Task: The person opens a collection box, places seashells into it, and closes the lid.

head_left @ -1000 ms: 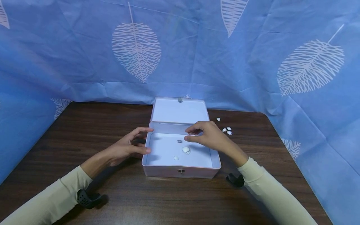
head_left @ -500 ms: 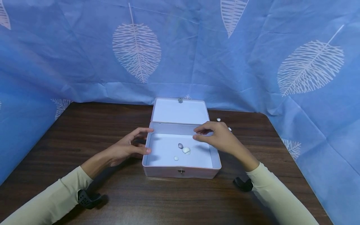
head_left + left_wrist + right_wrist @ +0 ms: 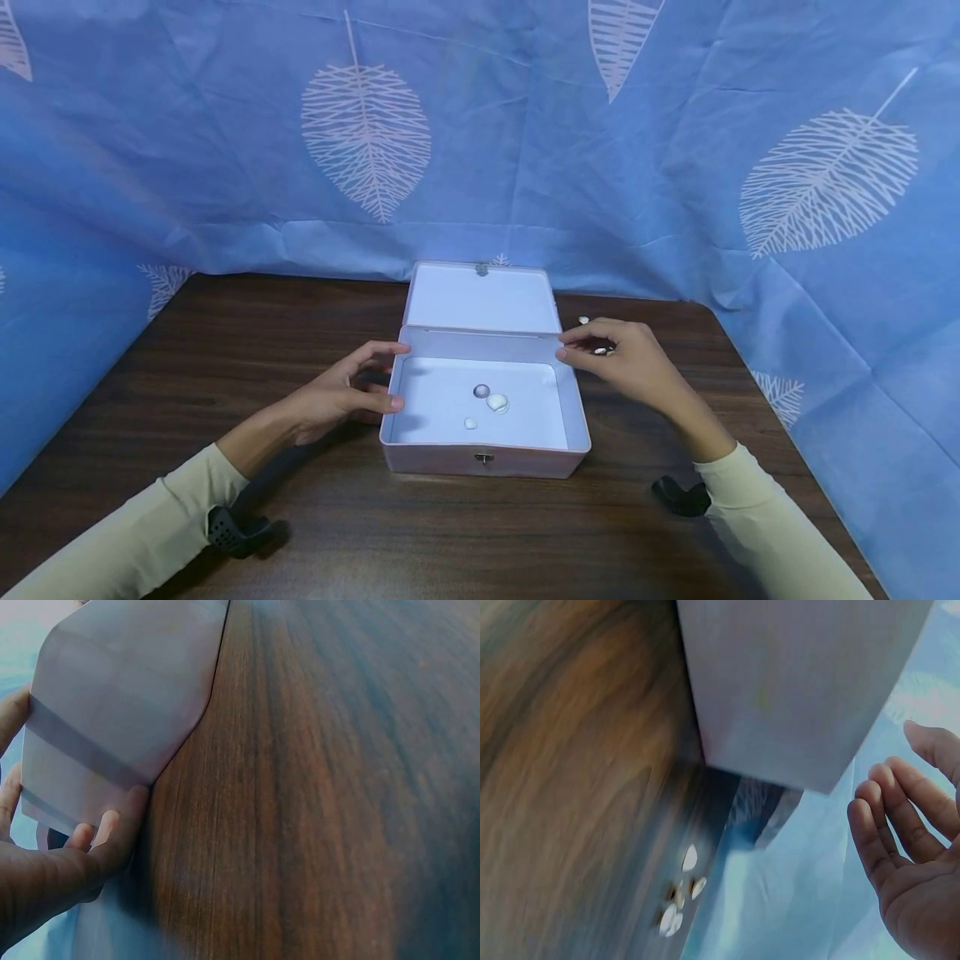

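Note:
A pale metal box (image 3: 435, 461) stands with its lid (image 3: 483, 298) laid back. Inside lie a large white seashell (image 3: 497, 402), a smaller white seashell (image 3: 470, 423) and a greyish-purple seashell (image 3: 482, 391). My left hand (image 3: 341, 392) rests against the box's left side, thumb and fingertip at the rim; in the left wrist view other fingers touch the outer wall. Just outside the right rim hovers my right hand (image 3: 630, 358), fingers loosely bent with nothing in them. Beyond it, partly hidden in the head view, several white seashells (image 3: 690, 859) lie on the table.
The dark wooden table (image 3: 315, 517) runs back to a blue leaf-print curtain (image 3: 510, 125). Each sleeved forearm has a black wrist device (image 3: 238, 533). The open lid reaches close to the table's back edge.
My right hand has moved rightward from above the box's inside to outside its right rim. The greyish-purple seashell has settled nearer the large white one. My left hand stays put.

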Demonstrator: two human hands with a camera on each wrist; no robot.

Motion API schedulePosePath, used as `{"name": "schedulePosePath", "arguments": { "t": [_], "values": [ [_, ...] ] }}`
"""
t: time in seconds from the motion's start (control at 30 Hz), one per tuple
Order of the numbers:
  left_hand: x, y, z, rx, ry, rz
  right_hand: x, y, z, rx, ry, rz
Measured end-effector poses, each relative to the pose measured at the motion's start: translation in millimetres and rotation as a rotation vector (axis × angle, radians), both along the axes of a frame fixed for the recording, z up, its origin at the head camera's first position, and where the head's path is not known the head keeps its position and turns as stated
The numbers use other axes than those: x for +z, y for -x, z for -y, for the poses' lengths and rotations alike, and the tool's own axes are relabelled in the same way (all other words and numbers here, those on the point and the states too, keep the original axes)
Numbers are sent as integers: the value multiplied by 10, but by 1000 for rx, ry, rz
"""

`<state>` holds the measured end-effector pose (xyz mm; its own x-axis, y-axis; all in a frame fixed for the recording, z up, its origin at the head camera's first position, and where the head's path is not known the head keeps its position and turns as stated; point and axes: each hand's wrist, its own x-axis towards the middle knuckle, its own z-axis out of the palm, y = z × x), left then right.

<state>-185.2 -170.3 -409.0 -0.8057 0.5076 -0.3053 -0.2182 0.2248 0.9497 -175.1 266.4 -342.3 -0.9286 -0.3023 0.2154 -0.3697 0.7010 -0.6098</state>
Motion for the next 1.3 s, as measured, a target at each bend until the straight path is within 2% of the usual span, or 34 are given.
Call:
{"name": "schedulePosePath", "arguments": {
  "t": [0.57, 0.97, 1.3],
  "values": [
    [-16, -8, 17, -5, -16, -19, -25, 112, -608, -138, -114, 2],
    [-16, -12, 12, -7, -15, -22, -206, 270, -922, -194, -212, 77],
    [-22, -12, 18, -4, -11, -28, -379, 417, -1050, -200, -255, 207]
  ]
}}
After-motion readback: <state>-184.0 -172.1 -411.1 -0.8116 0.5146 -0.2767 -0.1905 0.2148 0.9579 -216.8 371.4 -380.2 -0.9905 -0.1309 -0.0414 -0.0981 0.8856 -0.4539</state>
